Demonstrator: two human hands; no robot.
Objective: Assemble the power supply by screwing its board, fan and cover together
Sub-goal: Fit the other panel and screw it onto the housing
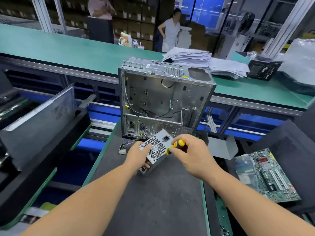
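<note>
Between my two hands, tilted up on one lower edge on the dark mat (153,201), sits the power supply (156,150), its perforated fan face turned toward me with the mains socket near the top corner. My left hand (136,157) grips it from the left, thumb laid on the grille corner and the other fingers curled round underneath. My right hand (190,154) is closed round a yellow-and-black screwdriver (175,146), the handle pinched between thumb and fingertips, its front end pointing at the right edge of the grille. I cannot see the tip itself, nor whether it sits in a screw.

I judge the box to be a stiff sheet-metal shell, fairly weighty for its size, with sharp folded edges and smooth sides that could slide on the mat when I press. The grille is thin and may flex, so I would keep my hold on the solid corners and side walls, not the middle of the mesh. A loose cable bundle (129,143) trails off beyond my left fingers and could snag if I turn the box.

Just beyond my hands stands an open computer case (162,99). To the right of my right hand lies a bent metal cover (221,147), and farther right a green circuit board (269,176).
</note>
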